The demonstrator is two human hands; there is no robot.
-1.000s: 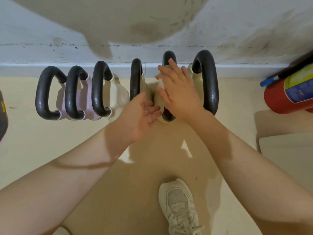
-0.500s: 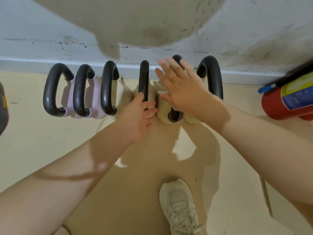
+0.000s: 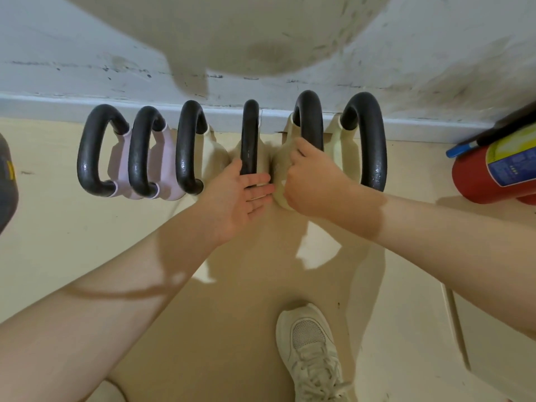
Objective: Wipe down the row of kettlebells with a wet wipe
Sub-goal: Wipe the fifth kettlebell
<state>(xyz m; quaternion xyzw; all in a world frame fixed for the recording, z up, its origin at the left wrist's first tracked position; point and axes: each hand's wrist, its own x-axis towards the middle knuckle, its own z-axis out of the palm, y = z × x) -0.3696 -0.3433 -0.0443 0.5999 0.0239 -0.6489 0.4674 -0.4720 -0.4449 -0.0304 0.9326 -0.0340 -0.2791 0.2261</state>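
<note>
Evidently, fourth kettlebell point(image 3: 250, 140) was steadied by flat left hand point(image 3: 237, 198), while right hand point(image 3: 311, 181), curled, presumably round an unseen wipe, rubbed the fifth point(image 3: 309, 123).

We have one head-worn wide-angle view, looking steeply down and forward at close range: kettlebell row point(image 3: 232, 149) along the wall base point(image 3: 58, 107), our own shoe point(image 3: 310, 352) below.

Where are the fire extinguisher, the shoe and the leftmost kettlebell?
Fire extinguisher point(image 3: 475, 181): head view, red body.
Shoe point(image 3: 310, 343): head view, mesh toe.
Leftmost kettlebell point(image 3: 87, 152): head view, black handle.
</note>
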